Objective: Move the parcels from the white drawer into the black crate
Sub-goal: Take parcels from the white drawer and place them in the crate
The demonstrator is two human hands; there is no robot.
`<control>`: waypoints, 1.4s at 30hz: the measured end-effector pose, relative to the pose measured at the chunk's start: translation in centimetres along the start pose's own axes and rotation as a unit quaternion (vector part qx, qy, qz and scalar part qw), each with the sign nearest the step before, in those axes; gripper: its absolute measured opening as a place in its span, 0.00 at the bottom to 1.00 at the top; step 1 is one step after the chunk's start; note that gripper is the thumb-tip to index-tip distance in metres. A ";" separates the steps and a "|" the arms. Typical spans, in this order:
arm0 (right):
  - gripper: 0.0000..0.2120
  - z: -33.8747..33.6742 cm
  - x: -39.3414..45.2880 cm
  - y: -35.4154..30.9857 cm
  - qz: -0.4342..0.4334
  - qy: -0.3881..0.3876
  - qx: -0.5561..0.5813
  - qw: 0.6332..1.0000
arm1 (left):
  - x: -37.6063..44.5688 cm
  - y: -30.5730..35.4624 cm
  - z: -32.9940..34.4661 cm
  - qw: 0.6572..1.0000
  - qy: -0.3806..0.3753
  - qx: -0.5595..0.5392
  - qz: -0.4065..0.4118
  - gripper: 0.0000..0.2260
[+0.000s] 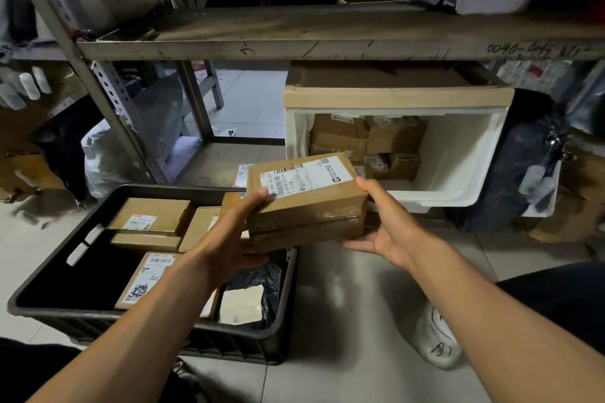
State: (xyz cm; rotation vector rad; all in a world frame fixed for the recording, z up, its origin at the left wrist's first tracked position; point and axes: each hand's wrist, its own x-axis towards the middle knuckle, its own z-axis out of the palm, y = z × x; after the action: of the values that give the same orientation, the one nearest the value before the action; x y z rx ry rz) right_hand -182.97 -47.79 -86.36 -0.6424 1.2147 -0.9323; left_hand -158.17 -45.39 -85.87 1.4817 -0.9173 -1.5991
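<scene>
A brown cardboard parcel point(307, 203) with a white shipping label is held in the air between the white drawer point(465, 154) and the black crate point(52, 278). My left hand point(235, 235) grips its left end, thumb on top and fingers below. My right hand point(383, 229) holds its right end, thumb on the top corner and fingers under it. The drawer stands pulled out at the right, with several brown parcels point(366, 141) stacked at its back. On the floor at the left, the crate contains several boxes point(150, 216) and a black bag point(262, 281).
A metal rack with a wooden shelf point(327, 39) runs overhead, a cardboard box point(393, 88) sitting on the drawer unit. Dark bags point(510, 173) hang right of the drawer. A white bag point(101, 157) lies left behind the crate, and a white shoe point(435, 337) rests on the tiled floor.
</scene>
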 end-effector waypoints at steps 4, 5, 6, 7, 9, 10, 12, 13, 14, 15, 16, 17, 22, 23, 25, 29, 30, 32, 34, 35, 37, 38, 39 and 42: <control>0.24 -0.2 -0.1 0.0 0.015 -0.021 -0.041 0.999 | -0.2 0.0 0.0 1.000 -0.006 -0.028 -0.007 0.21; 0.24 0.0 -0.1 0.0 0.015 -0.017 -0.049 0.999 | -0.2 0.0 0.0 1.000 -0.010 -0.025 -0.010 0.22; 0.23 0.1 -0.1 0.0 0.018 -0.011 -0.052 0.998 | -0.2 -0.1 0.1 1.000 -0.013 -0.018 -0.014 0.22; 0.22 0.3 -0.2 -0.1 0.023 -0.004 -0.052 0.998 | -0.2 -0.1 0.3 1.000 -0.016 -0.013 -0.016 0.21; 0.20 0.5 -0.4 -0.2 0.030 0.004 -0.045 0.999 | -0.2 -0.1 0.6 1.000 -0.008 -0.027 -0.011 0.18; 0.19 0.5 -0.4 -0.2 0.028 0.004 -0.039 0.999 | -0.2 -0.1 0.7 0.999 0.003 -0.048 -0.005 0.17; 0.17 0.5 -0.4 -0.1 0.014 0.002 -0.023 1.000 | -0.2 0.1 0.8 0.996 0.022 -0.090 0.013 0.18; 0.16 0.6 -0.4 -0.1 0.007 -0.001 -0.013 1.000 | -0.3 0.3 0.9 0.993 0.037 -0.110 0.026 0.19; 0.15 0.7 -0.5 -0.1 0.002 -0.005 -0.002 1.000 | -0.3 0.4 1.0 0.990 0.058 -0.126 0.038 0.21; 0.15 0.9 -0.5 -0.1 -0.002 -0.012 0.010 1.000 | -0.3 0.6 1.1 0.986 0.081 -0.140 0.048 0.25; 0.15 1.0 -0.5 -0.1 -0.007 -0.021 0.021 1.000 | -0.2 0.8 1.2 0.983 0.096 -0.146 0.055 0.30; 0.16 1.1 -0.4 0.0 -0.012 -0.029 0.030 0.999 | -0.1 0.9 1.2 0.983 0.100 -0.146 0.057 0.35; 0.23 1.5 -0.2 0.3 -0.019 -0.030 0.060 0.998 | -1.1 0.9 2.0 0.996 0.007 -0.080 0.040 0.32; 0.22 1.6 -0.3 0.4 -0.014 -0.036 0.056 0.998 | -1.2 0.8 2.3 0.996 -0.016 -0.077 0.042 0.30; 0.20 1.8 -0.5 0.6 0.000 -0.052 0.037 0.998 | -1.1 0.3 2.8 0.994 -0.047 -0.080 0.062 0.32; 0.20 2.4 -0.5 0.7 0.023 -0.072 -0.011 0.997 | -0.4 -0.1 2.9 0.990 -0.022 -0.098 0.095 0.30; 0.23 2.7 -0.4 0.6 0.026 -0.076 -0.021 0.997 | -0.2 0.0 2.6 0.990 -0.007 -0.103 0.095 0.27; 0.28 3.2 -0.1 0.7 0.030 -0.075 -0.049 0.995 | 0.0 0.1 1.8 0.990 0.013 -0.108 0.090 0.23; 0.21 3.8 0.2 0.7 0.022 -0.069 -0.068 0.995 | 0.2 -0.2 0.8 0.991 0.026 -0.103 0.080 0.20; 0.18 4.1 0.5 0.7 0.019 -0.061 -0.066 0.996 | 0.3 -0.4 0.3 0.992 0.031 -0.098 0.070 0.22; 0.14 4.7 1.0 0.9 0.009 -0.046 -0.064 0.997 | 0.4 -0.8 -0.4 0.994 0.038 -0.092 0.051 0.28; 0.14 5.2 1.3 1.2 0.005 -0.044 -0.068 0.997 | 0.5 -0.9 -0.7 0.994 0.047 -0.090 0.049 0.29; 0.14 5.6 1.5 1.4 0.003 -0.047 -0.072 0.996 | 0.6 -0.9 -1.0 0.994 0.054 -0.084 0.053 0.27; 0.14 7.1 2.1 2.3 0.015 -0.057 -0.062 0.996 | 0.8 -1.0 -2.5 0.993 0.073 -0.076 0.055 0.17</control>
State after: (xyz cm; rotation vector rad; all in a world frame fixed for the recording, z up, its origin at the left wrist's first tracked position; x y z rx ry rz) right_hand -175.41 -48.92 -87.47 -0.7645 1.1835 -0.7875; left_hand -155.76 -45.69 -87.29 1.3978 -0.7648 -1.4286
